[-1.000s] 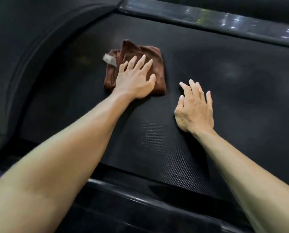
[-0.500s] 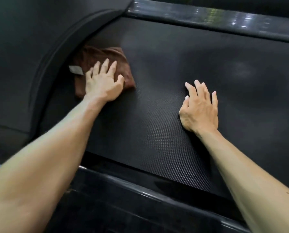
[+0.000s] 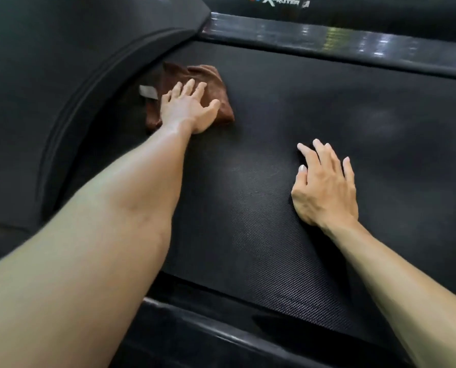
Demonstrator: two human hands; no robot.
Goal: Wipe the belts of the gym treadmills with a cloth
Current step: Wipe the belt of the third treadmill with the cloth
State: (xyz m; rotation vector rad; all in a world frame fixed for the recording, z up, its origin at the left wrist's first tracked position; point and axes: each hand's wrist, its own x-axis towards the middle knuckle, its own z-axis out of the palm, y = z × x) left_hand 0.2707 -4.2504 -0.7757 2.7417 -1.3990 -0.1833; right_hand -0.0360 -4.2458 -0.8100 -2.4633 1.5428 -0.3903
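A black textured treadmill belt (image 3: 261, 208) fills the view, edged by a glossy side rail (image 3: 327, 41). The left hand (image 3: 187, 107) presses flat, fingers spread, on a brown cloth (image 3: 221, 102) near the belt's curved end cover (image 3: 94, 83). The right hand (image 3: 325, 189) rests open on the belt, holding nothing.

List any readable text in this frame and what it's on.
"X-RUNNER": pale lettering on the dark treadmill panel beyond the far side rail, with small coloured squares to its left.
A small mark right of that lettering: too small to read.
White tag on the brown cloth: no print can be made out.
Belt: no text.
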